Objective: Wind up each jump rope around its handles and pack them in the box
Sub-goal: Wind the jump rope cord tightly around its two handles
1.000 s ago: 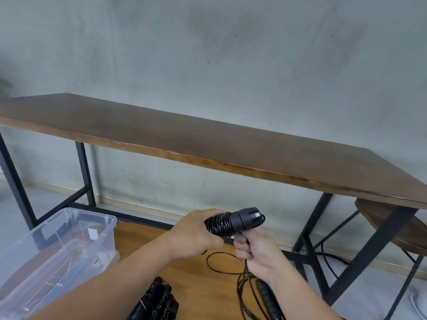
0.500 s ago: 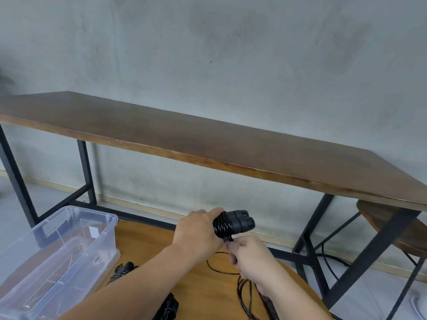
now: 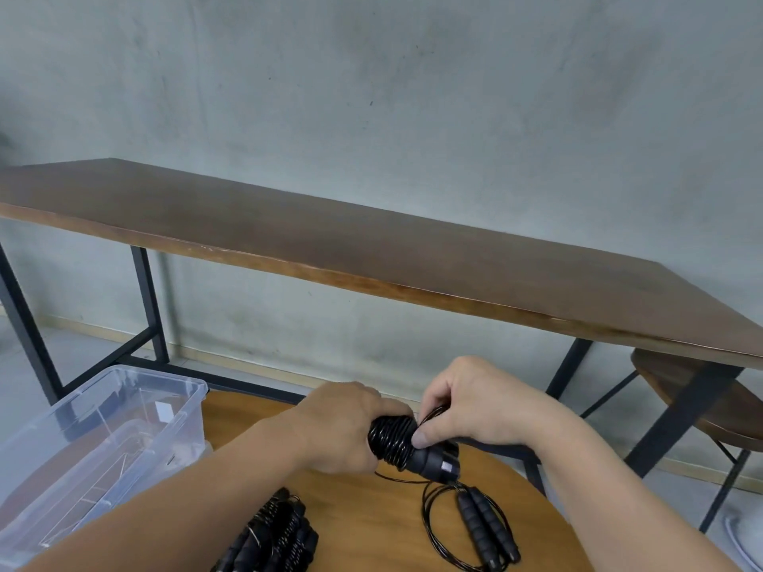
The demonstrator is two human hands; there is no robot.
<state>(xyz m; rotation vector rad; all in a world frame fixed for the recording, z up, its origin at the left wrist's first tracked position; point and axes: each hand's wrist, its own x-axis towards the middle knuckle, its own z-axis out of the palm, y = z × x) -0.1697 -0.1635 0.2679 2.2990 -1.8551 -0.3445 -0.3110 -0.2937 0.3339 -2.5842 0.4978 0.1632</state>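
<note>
My left hand (image 3: 342, 427) grips the handles of a black jump rope (image 3: 406, 445), which has thin cord coiled tightly around it. My right hand (image 3: 475, 406) pinches the cord at the top of the coil with thumb and fingers. Below my hands, on the round wooden table (image 3: 371, 522), a second jump rope (image 3: 487, 526) lies with its two handles side by side and its cord in loose loops. A pile of wound ropes (image 3: 276, 534) rests at the bottom edge. The clear plastic box (image 3: 99, 439) stands at the left.
A long dark wooden bench table (image 3: 371, 249) on black metal legs runs along the grey wall behind. A round wooden stool (image 3: 693, 390) sits under its right end.
The held handles dropped lower and tilted, cap end now pointing down-right. My right hand went from below the handles to above them, carrying the cord over the coil.
</note>
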